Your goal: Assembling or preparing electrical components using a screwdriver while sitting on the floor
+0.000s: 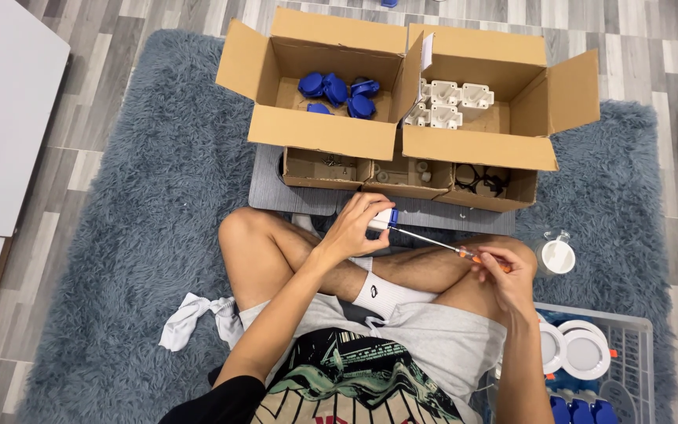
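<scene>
I sit cross-legged on a grey shaggy rug (143, 212). My left hand (355, 228) is closed around a small white and blue plastic part (384, 219), held above my shins. My right hand (505, 273) grips the orange handle of a screwdriver (433, 239). Its thin metal shaft runs left and its tip meets the part in my left hand.
Ahead stand two open cardboard boxes: the left box (315, 133) holds blue parts, the right box (476, 145) white ones. Three small trays (410, 177) of screws and rings sit before them. A white basket (629, 338) with round white pieces is at my right, a white cloth (190, 318) at my left.
</scene>
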